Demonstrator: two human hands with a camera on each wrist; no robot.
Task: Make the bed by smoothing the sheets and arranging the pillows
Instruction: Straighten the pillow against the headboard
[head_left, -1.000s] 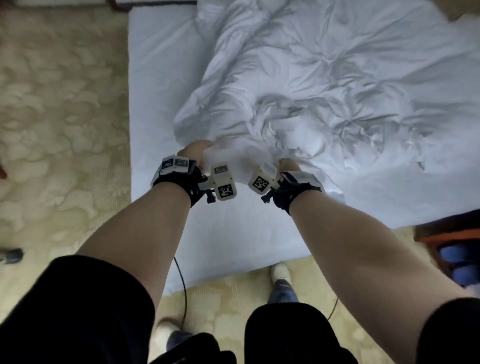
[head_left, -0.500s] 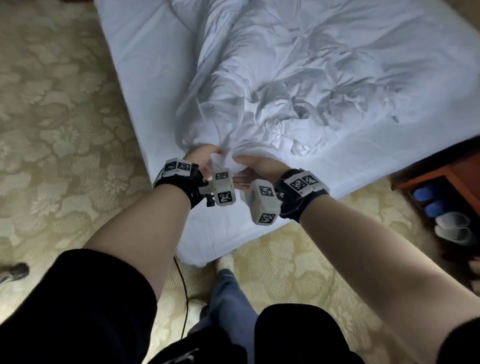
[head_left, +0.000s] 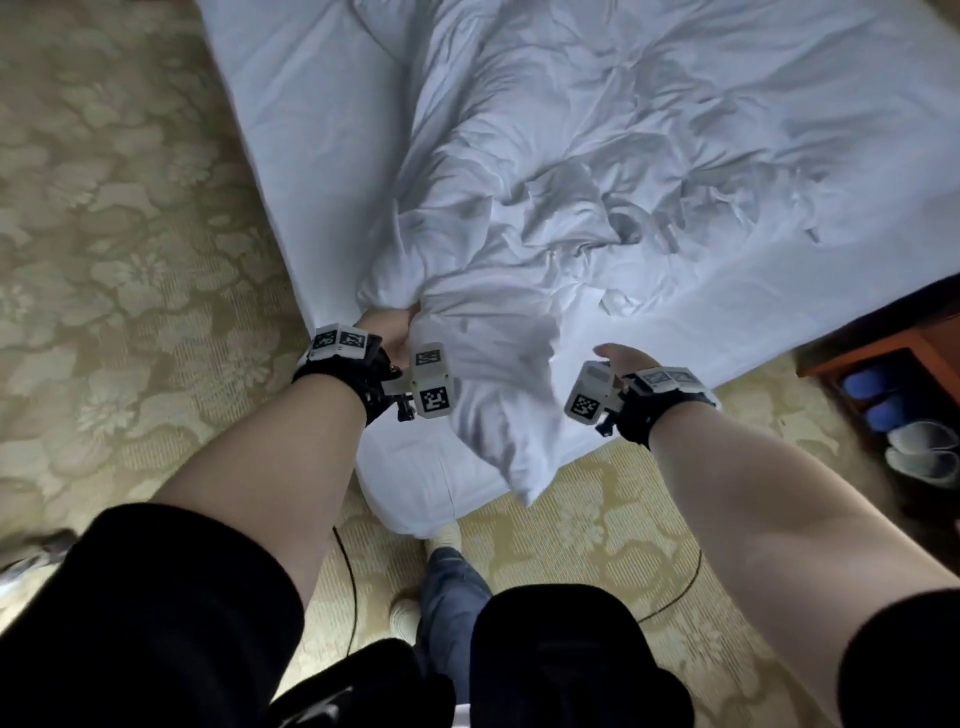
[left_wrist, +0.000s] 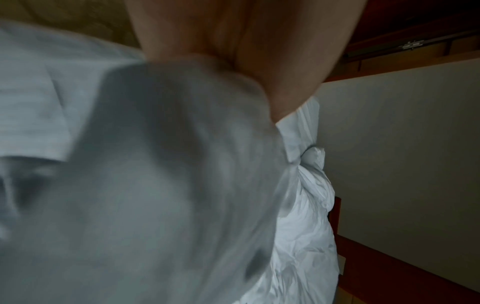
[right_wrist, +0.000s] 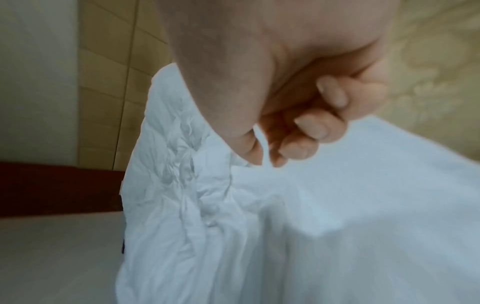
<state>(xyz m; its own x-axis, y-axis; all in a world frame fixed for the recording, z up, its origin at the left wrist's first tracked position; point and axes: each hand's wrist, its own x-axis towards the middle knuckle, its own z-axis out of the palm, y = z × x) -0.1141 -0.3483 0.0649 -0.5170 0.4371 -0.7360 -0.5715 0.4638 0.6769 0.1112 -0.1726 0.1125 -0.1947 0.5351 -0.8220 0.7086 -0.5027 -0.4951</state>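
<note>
A crumpled white duvet (head_left: 597, 156) lies across the bed, over a smooth white fitted sheet (head_left: 311, 104). At the bed's near corner my left hand (head_left: 389, 332) grips a thick bunch of the duvet. In the left wrist view that fabric (left_wrist: 155, 185) fills the picture below my left hand (left_wrist: 233, 41). My right hand (head_left: 621, 358) is out to the right over the bed's edge. Its curled fingers (right_wrist: 306, 125) and thumb pinch a thin fold of the duvet's edge (right_wrist: 262, 144). A loose duvet corner (head_left: 519, 467) hangs between my hands.
Patterned beige carpet (head_left: 130, 234) surrounds the bed's corner. A low wooden shelf (head_left: 883, 332) holding slippers stands at the right. My feet (head_left: 447, 535) and a thin black cable (head_left: 348, 571) are on the floor near the corner.
My right hand has moved away from the left, out to the right, drawing the duvet's edge with it. The left hand keeps its grip on the bunched duvet, which has come towards the bed's corner.
</note>
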